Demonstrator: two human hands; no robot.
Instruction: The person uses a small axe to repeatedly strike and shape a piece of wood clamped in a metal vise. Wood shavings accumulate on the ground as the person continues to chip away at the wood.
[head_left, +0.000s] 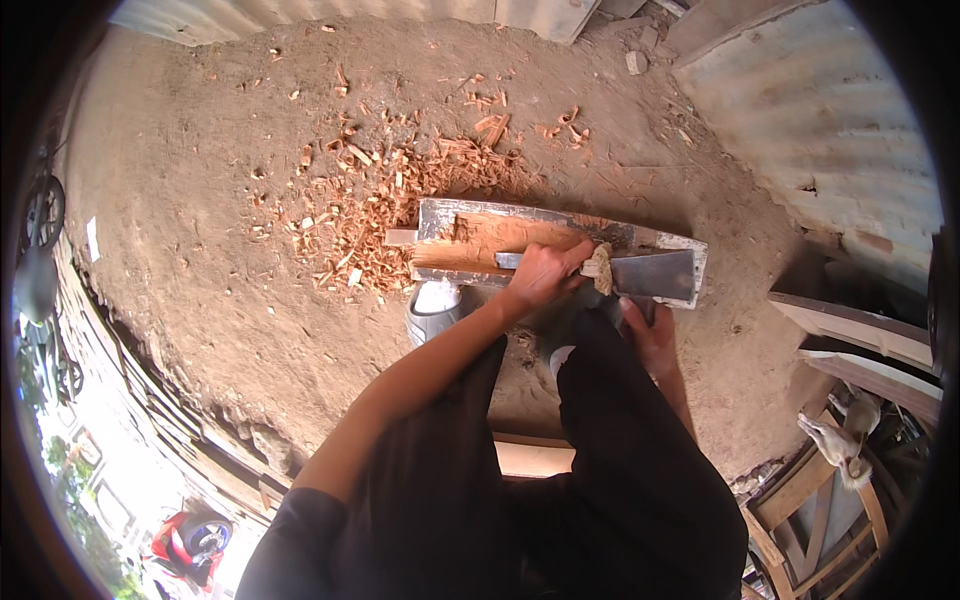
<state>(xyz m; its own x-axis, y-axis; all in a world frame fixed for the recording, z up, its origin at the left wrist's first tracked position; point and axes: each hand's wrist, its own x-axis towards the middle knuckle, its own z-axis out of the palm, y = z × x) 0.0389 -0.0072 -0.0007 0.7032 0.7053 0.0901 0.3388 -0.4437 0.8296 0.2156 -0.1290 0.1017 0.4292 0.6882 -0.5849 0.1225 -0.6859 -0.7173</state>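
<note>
A long weathered wooden piece (465, 228) with a gouged, reddish hollow lies crosswise before me, its left end by a grey container (432, 320) holding something white. Across the hollow lies a tool with a wide, dark metal blade (650, 272) and a frayed, pale wedge or wrapping at its middle. My left hand (548, 272) is closed on this tool, left of the frayed part. My right hand (648, 335) is curled just below the blade and the wood's near edge; what its fingers grip is partly hidden.
Wood shavings (390, 180) cover the dirt floor (200, 130). Corrugated sheets (800, 120) stand at back and right. Boards (850, 325), a wooden frame (800, 505) and a pale animal (840, 450) are lower right. Motorbikes (195, 545) stand beyond slats at left. My legs straddle a low plank seat.
</note>
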